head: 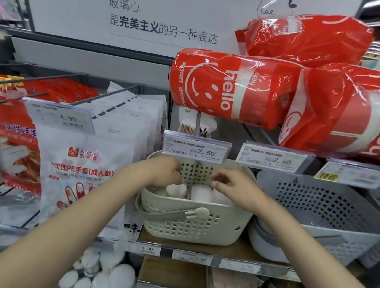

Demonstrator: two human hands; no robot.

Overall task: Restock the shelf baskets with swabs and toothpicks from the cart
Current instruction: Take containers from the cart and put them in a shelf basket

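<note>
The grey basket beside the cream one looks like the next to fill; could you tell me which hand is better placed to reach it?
Probably the right hand: it is on the cream basket's right side, nearer the grey basket. The left hand would have to cross over.

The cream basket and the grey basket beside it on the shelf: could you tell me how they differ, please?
The cream basket holds white round containers; the grey basket shows no stock in its visible part. The cream basket has a handle folded across its front; no handle shows on the grey basket. Both hands, left hand and right hand, reach into the cream basket, none into the grey. Both are perforated plastic, side by side on one shelf.
</note>
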